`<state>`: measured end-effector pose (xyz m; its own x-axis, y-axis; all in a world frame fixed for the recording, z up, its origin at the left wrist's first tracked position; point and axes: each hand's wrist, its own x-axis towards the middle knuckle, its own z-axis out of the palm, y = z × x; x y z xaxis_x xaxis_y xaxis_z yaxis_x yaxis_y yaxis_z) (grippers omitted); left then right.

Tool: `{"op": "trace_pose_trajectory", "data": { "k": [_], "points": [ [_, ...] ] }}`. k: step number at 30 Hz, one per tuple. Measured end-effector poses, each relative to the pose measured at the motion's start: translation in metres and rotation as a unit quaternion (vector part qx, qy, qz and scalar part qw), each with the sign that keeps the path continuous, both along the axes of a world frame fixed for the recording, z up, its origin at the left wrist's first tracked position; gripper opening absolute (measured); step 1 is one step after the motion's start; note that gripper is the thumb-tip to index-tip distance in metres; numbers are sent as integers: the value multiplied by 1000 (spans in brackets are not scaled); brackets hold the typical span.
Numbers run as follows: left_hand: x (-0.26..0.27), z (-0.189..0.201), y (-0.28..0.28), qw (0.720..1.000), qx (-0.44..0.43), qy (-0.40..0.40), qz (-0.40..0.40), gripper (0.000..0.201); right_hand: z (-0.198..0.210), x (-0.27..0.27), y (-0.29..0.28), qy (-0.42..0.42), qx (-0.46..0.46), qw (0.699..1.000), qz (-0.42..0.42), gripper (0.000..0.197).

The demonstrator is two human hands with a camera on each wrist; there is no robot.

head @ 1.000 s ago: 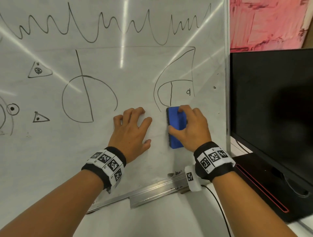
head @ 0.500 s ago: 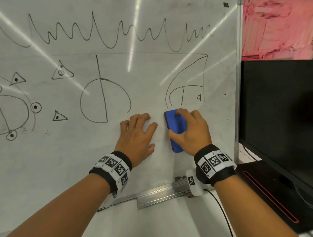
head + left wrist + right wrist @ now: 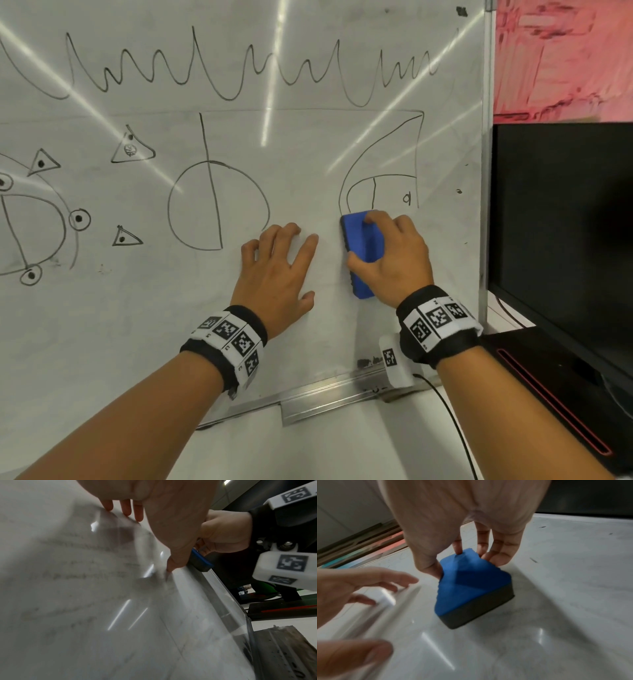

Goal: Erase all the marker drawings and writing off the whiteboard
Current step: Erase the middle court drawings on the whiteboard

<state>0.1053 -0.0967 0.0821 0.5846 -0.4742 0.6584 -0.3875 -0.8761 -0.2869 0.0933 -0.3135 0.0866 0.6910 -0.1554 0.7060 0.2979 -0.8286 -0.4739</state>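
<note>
A whiteboard (image 3: 308, 325) fills the head view, covered in black marker drawings. A zigzag line (image 3: 239, 72) runs along the top, a circle with a vertical stroke (image 3: 215, 205) sits mid-board, and a curved shape (image 3: 383, 164) is at the right. My right hand (image 3: 387, 253) grips a blue eraser (image 3: 363, 253) with a dark felt base (image 3: 477, 612), pressed flat on the board just under the curved shape. My left hand (image 3: 277, 270) rests on the board with fingers spread, left of the eraser.
A metal tray (image 3: 325, 397) runs along the board's lower edge. A black monitor (image 3: 561, 222) stands right of the board frame, with a pink painted surface (image 3: 561, 58) above it. Small triangles and dotted circles (image 3: 78, 219) mark the board's left side.
The eraser has slid a little up and left, wiping the bottom of the curved shape. The head view has shifted left, showing more drawings at the left. The left hand stays planted.
</note>
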Motion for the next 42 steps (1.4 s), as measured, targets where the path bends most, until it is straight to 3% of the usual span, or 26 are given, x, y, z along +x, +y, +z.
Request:
{"op": "trace_pose_trajectory", "data": {
  "k": [2, 7, 9, 11, 15, 20, 24, 29, 34, 38, 42],
  "points": [
    [2, 4, 0, 1000, 12, -8, 11, 98, -4, -2, -2, 13, -32, 999, 15, 57],
    [7, 17, -1, 997, 55, 0, 46, 117, 9, 3, -20, -9, 40, 999, -33, 54],
    [9, 21, -3, 997, 66, 3, 51, 120, 9, 2, -16, -9, -1, 1000, -12, 54],
    [9, 22, -5, 995, 75, 9, 60, 120, 7, 1, -16, -3, -41, 999, 3, 56],
    [9, 24, -6, 994, 85, 9, 66, 119, 20, 6, -19, -19, 18, 999, -28, 55],
    [14, 39, -8, 994, 88, -14, 60, 118, 14, 3, -6, -8, -75, 997, 3, 58],
    [18, 57, -13, 993, 102, -19, 59, 120, 22, 8, -9, -26, 6, 999, -38, 56],
    [22, 61, -14, 994, 98, -11, 50, 121, 17, 4, 0, -25, -59, 998, 5, 59],
    [21, 64, -16, 993, 101, -1, 57, 121, 31, 10, -7, -36, 14, 998, -40, 56],
    [22, 65, -15, 995, 91, -15, 45, 121, 5, 0, 5, -17, -75, 997, 14, 59],
    [19, 63, -15, 993, 101, -11, 53, 121, -4, 0, -7, -13, -10, 1000, -27, 57]
  ]
}}
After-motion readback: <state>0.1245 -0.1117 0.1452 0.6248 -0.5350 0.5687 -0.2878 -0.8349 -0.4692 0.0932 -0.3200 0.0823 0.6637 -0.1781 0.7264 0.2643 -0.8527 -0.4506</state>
